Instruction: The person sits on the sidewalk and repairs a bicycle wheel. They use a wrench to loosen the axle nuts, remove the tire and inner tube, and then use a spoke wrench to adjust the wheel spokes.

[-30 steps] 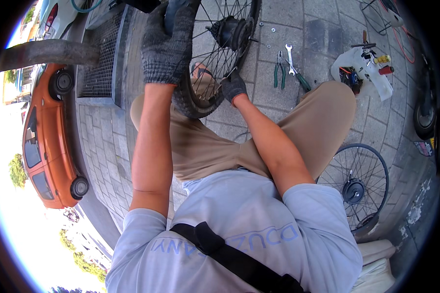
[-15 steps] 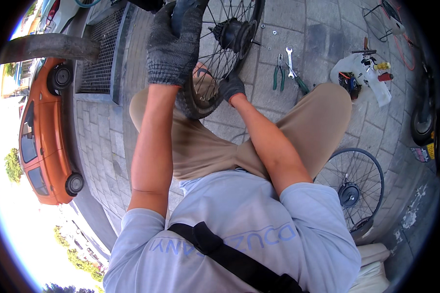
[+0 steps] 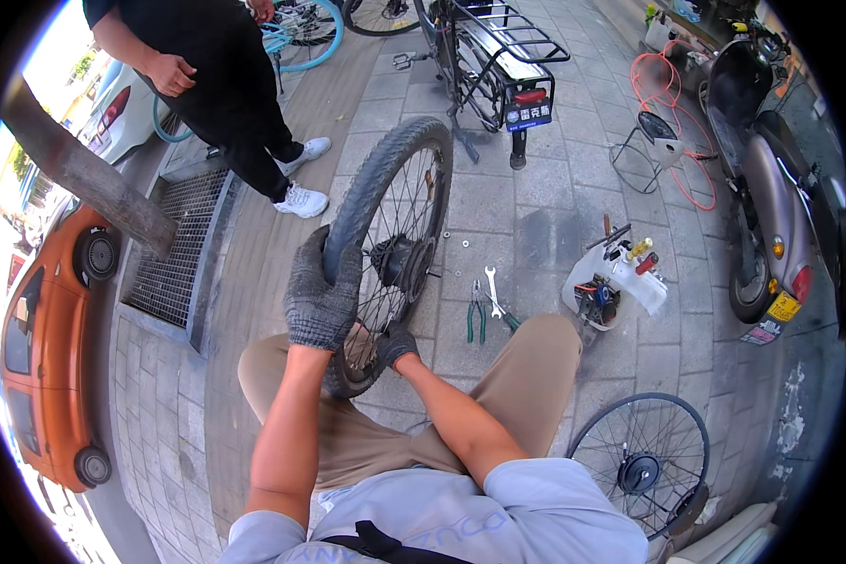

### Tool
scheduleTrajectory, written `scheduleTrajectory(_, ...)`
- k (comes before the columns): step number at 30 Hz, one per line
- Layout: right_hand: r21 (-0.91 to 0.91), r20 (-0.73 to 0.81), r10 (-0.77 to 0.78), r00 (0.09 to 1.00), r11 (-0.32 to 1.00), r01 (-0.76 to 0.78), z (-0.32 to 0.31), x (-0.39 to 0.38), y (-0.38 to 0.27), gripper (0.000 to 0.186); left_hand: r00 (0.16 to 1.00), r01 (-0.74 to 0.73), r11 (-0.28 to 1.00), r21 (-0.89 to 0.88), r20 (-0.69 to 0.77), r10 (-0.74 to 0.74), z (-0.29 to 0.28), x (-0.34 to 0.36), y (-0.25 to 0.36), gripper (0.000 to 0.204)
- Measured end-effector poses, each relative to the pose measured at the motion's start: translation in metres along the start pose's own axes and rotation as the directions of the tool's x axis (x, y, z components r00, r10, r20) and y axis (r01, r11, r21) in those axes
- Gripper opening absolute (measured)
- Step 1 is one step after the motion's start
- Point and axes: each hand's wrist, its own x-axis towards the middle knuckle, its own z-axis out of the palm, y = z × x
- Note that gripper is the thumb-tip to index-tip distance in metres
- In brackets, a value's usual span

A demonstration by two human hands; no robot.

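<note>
A bicycle wheel (image 3: pixel 359 193) with a knobby black tyre and a dark hub stands upright, slightly tilted, between my bent knees. My left hand (image 3: pixel 323 299), in a dark grey knit glove, is closed over the tyre on its left side. Lower down, my gloved right hand (image 3: pixel 398 345) holds the near right part of the wheel, close to the spokes; its fingers are partly hidden. On the paving to the right lie green-handled pliers (image 3: pixel 477 318) and a silver open-ended wrench (image 3: pixel 493 293). Small nuts (image 3: pixel 465 243) are scattered beyond them.
A second wheel (image 3: pixel 639 475) lies at the lower right. A cut white container (image 3: pixel 581 282) holds tools. Ahead stands a bicycle with a rear rack (image 3: pixel 517 66); at the far left, a person (image 3: pixel 211 70) stands by a tree trunk (image 3: pixel 85 179). A scooter (image 3: pixel 771 179) is parked right.
The view has tilted up, so the whole wheel, the standing person, the bicycle and the scooter now show. Both hands remain on the wheel.
</note>
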Motion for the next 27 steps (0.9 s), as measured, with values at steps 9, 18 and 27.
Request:
scheduleTrajectory(9, -0.058, 0.077, 0.019, 0.997, 0.998, -0.015, -0.001, 0.002, -0.001, 0.033, 0.999, -0.036, 0.976, 0.215, -0.029, 0.043, 0.001, 0.001, 0.001, 0.066)
scheduleTrajectory(18, -0.028, 0.080, 0.031, 0.996, 0.999, -0.029, -0.011, -0.003, -0.011, 0.032, 1.000, -0.023, 0.965, 0.262, 0.021, 0.019, -0.002, 0.006, 0.002, 0.066)
scheduleTrajectory(27, -0.002, 0.084, 0.029, 0.996, 1.000, -0.029, -0.011, -0.001, -0.008, 0.032, 0.998, -0.053, 0.968, 0.247, 0.047, 0.042, 0.001, 0.007, -0.003, 0.065)
